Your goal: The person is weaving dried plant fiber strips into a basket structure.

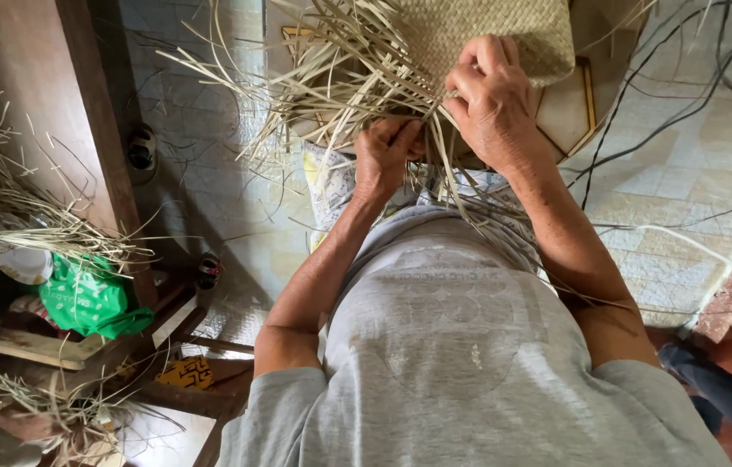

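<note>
A woven straw mat lies over a wooden stand in front of the person. Loose straw strips stick out from its edge. The left hand is closed on some strips. The right hand presses on the mat edge, fingers curled. A green bag sits far left. Black cables lie on the tiled floor.

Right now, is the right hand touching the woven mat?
Touching. The head view shows the right hand pressed flat on the woven mat, fingers curled over its edge where the loose straw strips start. The left hand grips strips just below.
</note>
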